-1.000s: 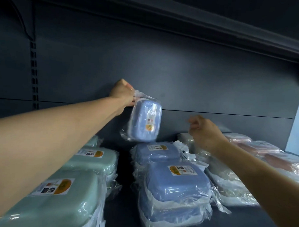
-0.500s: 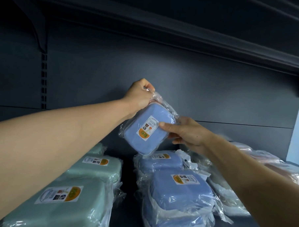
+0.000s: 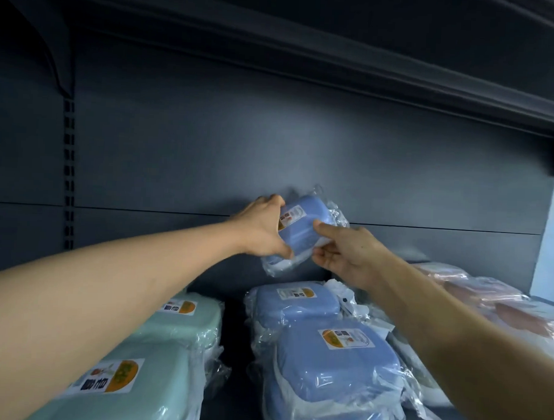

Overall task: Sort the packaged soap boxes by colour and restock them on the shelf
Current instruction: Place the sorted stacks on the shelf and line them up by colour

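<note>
Blue soap box (image 3: 303, 223) between both outstretched hands

Both hands (image 3: 303, 239) raised, fingers curled.

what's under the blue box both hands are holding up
Below the held blue box, gripped by the left hand and right hand, is the blue stack on the shelf. The stack's lower layers are covered.

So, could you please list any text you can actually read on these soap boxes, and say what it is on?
No text reads clearly.
Held blue box label: too small.
Stacked blue boxes labels: blurred.
Front green box label: large dark characters, not legible.
Rear green box label: likewise.
</note>
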Motion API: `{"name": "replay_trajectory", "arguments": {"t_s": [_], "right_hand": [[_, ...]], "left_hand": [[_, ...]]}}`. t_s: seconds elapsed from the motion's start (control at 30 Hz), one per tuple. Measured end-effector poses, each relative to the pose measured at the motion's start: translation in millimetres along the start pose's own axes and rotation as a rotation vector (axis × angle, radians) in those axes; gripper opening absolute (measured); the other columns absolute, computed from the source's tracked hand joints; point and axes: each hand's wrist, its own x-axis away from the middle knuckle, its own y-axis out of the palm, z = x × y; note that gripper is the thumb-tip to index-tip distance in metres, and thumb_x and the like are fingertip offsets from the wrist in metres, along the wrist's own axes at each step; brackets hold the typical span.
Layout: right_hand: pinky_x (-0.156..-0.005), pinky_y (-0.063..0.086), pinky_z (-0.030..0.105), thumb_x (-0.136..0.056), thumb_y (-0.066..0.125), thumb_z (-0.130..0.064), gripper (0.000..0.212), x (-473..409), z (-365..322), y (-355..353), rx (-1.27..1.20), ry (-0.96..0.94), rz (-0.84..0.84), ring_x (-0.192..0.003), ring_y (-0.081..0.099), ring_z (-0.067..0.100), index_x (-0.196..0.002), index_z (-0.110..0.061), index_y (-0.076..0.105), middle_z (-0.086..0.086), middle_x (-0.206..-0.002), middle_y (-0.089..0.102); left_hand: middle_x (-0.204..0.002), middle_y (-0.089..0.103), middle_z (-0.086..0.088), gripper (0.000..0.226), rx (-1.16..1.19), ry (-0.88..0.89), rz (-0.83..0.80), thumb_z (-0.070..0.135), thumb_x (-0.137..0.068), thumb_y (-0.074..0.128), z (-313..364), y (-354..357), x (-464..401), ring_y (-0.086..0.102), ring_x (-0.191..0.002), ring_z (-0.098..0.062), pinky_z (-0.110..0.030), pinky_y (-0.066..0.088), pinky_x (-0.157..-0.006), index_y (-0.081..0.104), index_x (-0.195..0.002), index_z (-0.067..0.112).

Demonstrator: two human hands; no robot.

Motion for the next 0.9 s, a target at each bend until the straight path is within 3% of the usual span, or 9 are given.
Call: {"name": "replay_trajectory", "arguments": {"t_s": [0.1, 0.2, 0.3, 0.37, 0.43, 0.53, 0.7, 0.8, 0.9], "right_hand": [[-0.067, 0.052, 0.028, -0.088, 0.064, -0.009, 0.014, 2.3, 1.8, -13.5, 0.204, -0.034, 0.044, -0.065, 0.051, 0.018, -0.096, 0.000, 0.057, 0.012, -0.075, 0.052], [-0.074, 0.050, 0.034, -0.087, 0.059, -0.006, 0.003, 6.2, 5.5, -36.4, 0.697, -0.160, 0.066, -0.072, 0.053, 0.023, -0.086, -0.008, 0.058, 0.011, -0.078, 0.056], [-0.061, 0.046, 0.027, -0.085, 0.059, -0.007, 0.022, 11.4, 9.5, -51.3, 0.978, -0.238, 0.067, -0.065, 0.052, 0.018, -0.068, -0.021, 0.054, 0.004, -0.079, 0.059], [-0.063, 0.043, 0.025, -0.085, 0.058, -0.009, 0.020, 14.4, 13.3, -56.8, 1.046, -0.278, 0.052, -0.071, 0.055, 0.019, -0.073, -0.024, 0.057, 0.003, -0.088, 0.064], [-0.073, 0.047, 0.028, -0.087, 0.055, -0.008, 0.017, 20.2, 16.8, -60.9, 1.099, -0.308, 0.025, -0.087, 0.060, 0.023, -0.087, -0.024, 0.061, 0.002, -0.095, 0.064], [-0.079, 0.048, 0.027, -0.088, 0.049, -0.004, 0.025, 29.9, 19.1, -66.5, 1.117, -0.351, 0.028, -0.095, 0.061, 0.024, -0.100, -0.020, 0.065, 0.002, -0.100, 0.065], [-0.079, 0.044, 0.023, -0.090, 0.048, -0.007, 0.026, 36.0, 21.5, -72.1, 1.140, -0.362, 0.030, -0.098, 0.060, 0.020, -0.104, -0.020, 0.066, -0.003, -0.101, 0.063], [-0.079, 0.041, 0.021, -0.089, 0.050, -0.005, 0.025, 37.9, 23.6, -74.9, 1.136, -0.366, 0.010, -0.099, 0.060, 0.018, -0.101, -0.021, 0.065, -0.005, -0.100, 0.061], [-0.080, 0.040, 0.021, -0.087, 0.050, -0.002, 0.027, 39.1, 25.2, -75.0, 1.115, -0.364, -0.007, -0.100, 0.059, 0.018, -0.098, -0.021, 0.064, -0.006, -0.098, 0.062]], "left_hand": [[-0.121, 0.049, 0.000, 0.079, -0.082, -0.003, -0.015, 0.038, -0.060, 0.082, -1.8, 1.2, -7.5, 0.050, -0.107, -0.019, -0.032, 0.046, -0.089, 0.044, -0.125, 0.015], [-0.113, 0.050, 0.000, 0.070, -0.144, -0.020, -0.060, 0.038, -0.060, 0.083, -3.9, 3.6, -13.0, 0.051, -0.100, -0.020, -0.037, 0.049, -0.087, 0.049, -0.116, 0.014], [-0.100, 0.052, 0.000, 0.056, -0.185, -0.049, -0.168, 0.039, -0.066, 0.082, -5.7, 11.0, -18.1, 0.051, -0.085, -0.019, -0.029, 0.044, -0.066, 0.051, -0.105, 0.014], [-0.098, 0.053, -0.001, 0.049, -0.191, -0.047, -0.240, 0.038, -0.072, 0.079, -7.2, 18.2, -21.3, 0.049, -0.081, -0.017, -0.026, 0.037, -0.060, 0.051, -0.104, 0.013], [-0.114, 0.054, -0.001, 0.054, -0.171, -0.024, -0.295, 0.036, -0.078, 0.076, -10.7, 25.6, -23.4, 0.051, -0.096, -0.019, -0.026, 0.040, -0.073, 0.050, -0.120, 0.015], [-0.135, 0.049, -0.002, 0.068, -0.171, 0.002, -0.359, 0.034, -0.082, 0.073, -16.6, 36.4, -23.9, 0.047, -0.117, -0.021, -0.028, 0.039, -0.092, 0.039, -0.139, 0.020], [-0.133, 0.051, -0.001, 0.052, -0.253, 0.008, -0.406, 0.024, -0.086, 0.066, -28.1, 58.9, -22.4, 0.051, -0.112, -0.020, -0.026, 0.041, -0.089, 0.044, -0.133, 0.021], [-0.124, 0.055, -0.004, 0.047, -0.203, 0.056, -0.309, 0.021, -0.083, 0.070, -32.4, 64.0, -22.9, 0.052, -0.110, -0.021, -0.030, 0.044, -0.092, 0.050, -0.125, 0.018], [-0.110, 0.055, -0.003, 0.039, -0.198, 0.084, -0.281, 0.021, -0.081, 0.072, -28.5, 64.1, -25.9, 0.049, -0.095, -0.019, -0.030, 0.044, -0.084, 0.052, -0.115, 0.016]]}}
